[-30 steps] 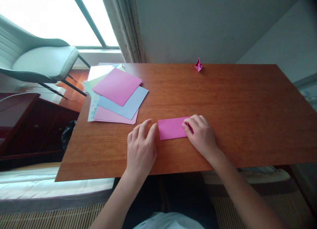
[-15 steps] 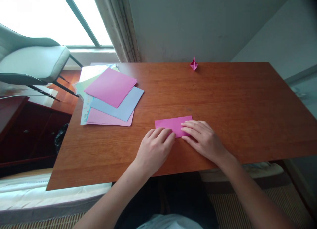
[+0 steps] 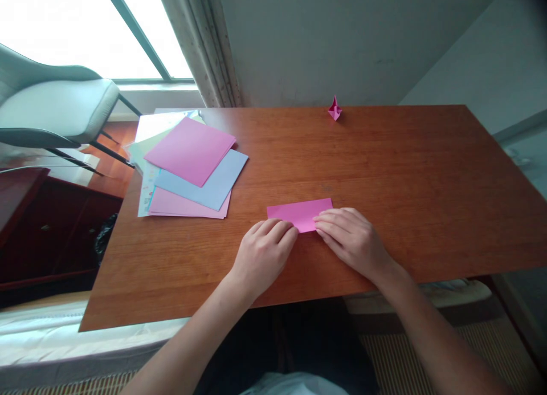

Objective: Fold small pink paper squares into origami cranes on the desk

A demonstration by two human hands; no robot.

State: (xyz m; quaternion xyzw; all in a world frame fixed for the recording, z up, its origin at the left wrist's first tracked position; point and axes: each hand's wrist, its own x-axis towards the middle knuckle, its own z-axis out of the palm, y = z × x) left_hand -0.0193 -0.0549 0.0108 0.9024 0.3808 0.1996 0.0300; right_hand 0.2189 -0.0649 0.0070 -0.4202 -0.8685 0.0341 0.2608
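Observation:
A bright pink sheet of paper, a folded-looking rectangle, lies on the wooden table close to its front edge. At its near left edge my left hand has its fingers curled and closed on the paper. My right hand grips the near right edge, thumb below and fingers together on top. The fingertips hide the sheet's lower corners. Toward the far edge of the table stands a small pink origami figure with a pointed top.
A stack on the left of the table holds pink sheets, a light blue sheet and paler pink sheets. A white chair is by the window, with a dark red cabinet in front of it.
The near edge of the pink paper has shifted slightly away from me. My right fingers have drawn together at its near right edge; my left hand has moved slightly left.

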